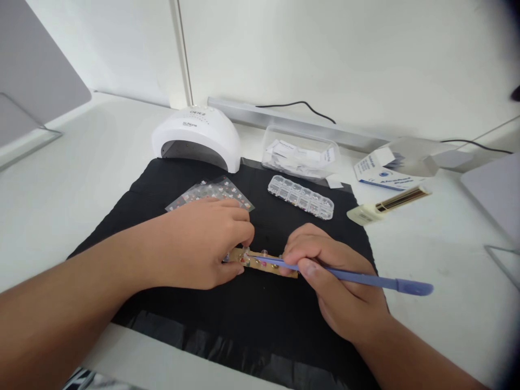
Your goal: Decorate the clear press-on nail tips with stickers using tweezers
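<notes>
A narrow brown cardboard strip (290, 273) lies on the black cloth, with several small nail tips and shiny gold and pink decorations (264, 264) along it. The thumb and fingers of my left hand (203, 244) close around the strip's left end, partly hiding it. My right hand (325, 265) grips a slim blue-purple nail art brush (365, 278) like a pen. Its thin tip points left and meets a nail tip beside my left fingers; whether it touches is too small to tell. Some right fingers rest by the strip's right end.
Behind the hands lie clear sticker sheets (221, 189) and a compartment case (300, 197) of small decorations. A white nail lamp (197, 135) stands back left. A plastic tub (300, 154) of packets, an opened box (390, 168) and a cream bottle with gold cap (365, 214) stand right.
</notes>
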The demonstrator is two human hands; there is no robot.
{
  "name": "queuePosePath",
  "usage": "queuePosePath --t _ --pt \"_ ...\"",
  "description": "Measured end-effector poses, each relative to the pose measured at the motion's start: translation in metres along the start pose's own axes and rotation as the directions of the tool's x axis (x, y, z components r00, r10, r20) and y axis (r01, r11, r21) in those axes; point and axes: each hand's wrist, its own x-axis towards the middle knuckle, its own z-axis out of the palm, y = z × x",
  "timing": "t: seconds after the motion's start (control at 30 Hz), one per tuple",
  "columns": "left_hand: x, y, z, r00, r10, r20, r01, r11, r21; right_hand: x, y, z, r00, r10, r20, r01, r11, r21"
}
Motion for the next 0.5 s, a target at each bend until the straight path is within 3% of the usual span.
queuePosePath --t 0.5 --pt "-0.0035 -0.0007 -0.0018 0.999 0.012 -0.039 -0.011 1.000 0.019 0.0004 0.0008 -0.0001 1.000 0.013 -0.026 -0.013 1.000 0.001"
